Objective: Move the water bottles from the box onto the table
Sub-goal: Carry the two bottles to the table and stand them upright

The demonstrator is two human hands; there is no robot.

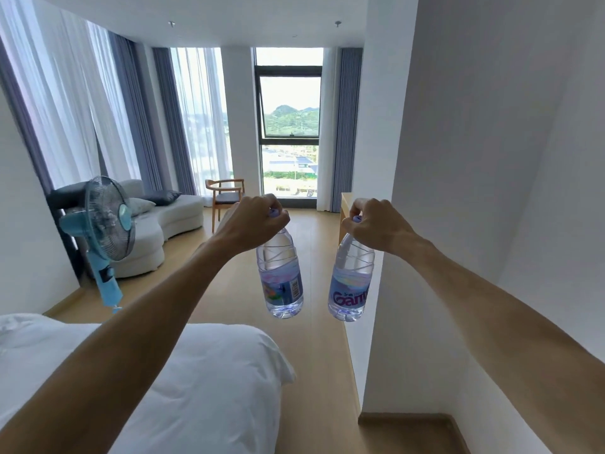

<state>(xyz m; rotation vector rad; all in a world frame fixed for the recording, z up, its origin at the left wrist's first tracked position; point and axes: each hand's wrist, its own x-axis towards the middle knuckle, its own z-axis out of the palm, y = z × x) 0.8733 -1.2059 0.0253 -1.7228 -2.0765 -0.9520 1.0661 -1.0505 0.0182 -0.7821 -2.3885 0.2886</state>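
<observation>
The left hand (253, 221) and right hand (376, 224) each pinch 1 water bottle by its cap, so the left bottle (281, 276) and right bottle (351, 280) hang upright above the floor (314, 371), likely for carrying toward the desk (345, 208) ahead.

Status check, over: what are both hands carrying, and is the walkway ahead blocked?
Left hand grips one water bottle by its cap. Right hand grips the other bottle likewise. Both hang upright in mid-air. Floor ahead looks open; no table identifiable.
</observation>
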